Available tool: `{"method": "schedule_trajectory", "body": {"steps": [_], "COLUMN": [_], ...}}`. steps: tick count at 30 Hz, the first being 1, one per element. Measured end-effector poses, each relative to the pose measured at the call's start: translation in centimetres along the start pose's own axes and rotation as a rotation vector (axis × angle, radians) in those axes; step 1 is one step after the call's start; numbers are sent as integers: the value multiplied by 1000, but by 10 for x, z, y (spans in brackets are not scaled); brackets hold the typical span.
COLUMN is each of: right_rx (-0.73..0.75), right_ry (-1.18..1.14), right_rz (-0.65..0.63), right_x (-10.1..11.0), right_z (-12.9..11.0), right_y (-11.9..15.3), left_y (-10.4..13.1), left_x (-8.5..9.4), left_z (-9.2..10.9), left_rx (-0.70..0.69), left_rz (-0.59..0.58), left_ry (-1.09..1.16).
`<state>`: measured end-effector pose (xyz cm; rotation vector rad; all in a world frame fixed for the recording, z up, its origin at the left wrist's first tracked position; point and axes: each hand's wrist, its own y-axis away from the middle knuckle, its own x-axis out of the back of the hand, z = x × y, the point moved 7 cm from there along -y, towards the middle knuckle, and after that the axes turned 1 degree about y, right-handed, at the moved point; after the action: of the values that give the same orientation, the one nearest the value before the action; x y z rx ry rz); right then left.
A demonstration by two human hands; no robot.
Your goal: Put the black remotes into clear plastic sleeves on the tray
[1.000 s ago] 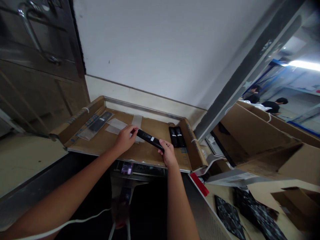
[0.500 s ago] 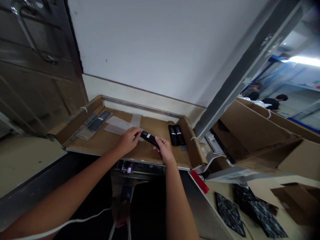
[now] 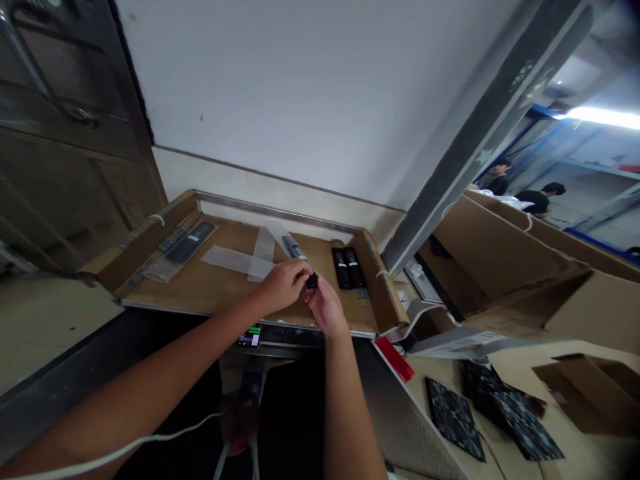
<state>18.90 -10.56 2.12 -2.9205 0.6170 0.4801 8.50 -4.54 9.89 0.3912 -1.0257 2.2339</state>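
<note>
A slim black device (image 3: pixel 312 281) with a white label is partly inside a clear plastic sleeve (image 3: pixel 283 237), slanting away from me over the cardboard-lined tray (image 3: pixel 220 290). My left hand (image 3: pixel 286 283) pinches around the sleeve's mouth near the device's close end. My right hand (image 3: pixel 326 308) is closed around that dark end from the right side; its fingertips are partly hidden. Flat clear sleeves (image 3: pixel 234 259) lie just left of my hands. Two similar black devices (image 3: pixel 349 268) with white labels rest side by side at the tray's right.
A bagged dark device (image 3: pixel 189 245) lies at the tray's left. Cardboard walls (image 3: pixel 383 283) edge the tray. Below its front edge is a lit phone (image 3: pixel 250 336). Large cardboard boxes (image 3: pixel 505 260) and dark patterned packets (image 3: pixel 455 417) are on the right. Two people appear in the background.
One clear sleeve has been lifted and now surrounds the far part of the black device. The device has turned to point away from me, and my left hand has moved right, close to my right.
</note>
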Motion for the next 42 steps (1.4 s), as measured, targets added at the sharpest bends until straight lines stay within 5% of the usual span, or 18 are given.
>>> {"method": "schedule_trajectory", "body": {"steps": [6,11,18,21,29,37,42], "right_rx": [41,23,-65,-55,-22,61,168], "right_ry": [10,231,46,18,129,516,445], "right_rz": [185,329,207,255,420,613,688], "right_x": [17,15,1,8,9,27,22], "right_z": [-3,9,10,8,11,-2,-13], "right_y": [46,48,54,59,43,27,28], "left_y": [2,20,33,33,31,37,52], "left_x": [-15,-31,-22,-18,-18,-28,-30], "left_z": [3,-17,-33,-33,-22,-9,-22], "left_rx": [123,258,322,316,309,256,439], "left_rz": [-93,-118,-82,-120,-164,-196,-25], "left_ry": [164,364,578,632,644,689,926]}}
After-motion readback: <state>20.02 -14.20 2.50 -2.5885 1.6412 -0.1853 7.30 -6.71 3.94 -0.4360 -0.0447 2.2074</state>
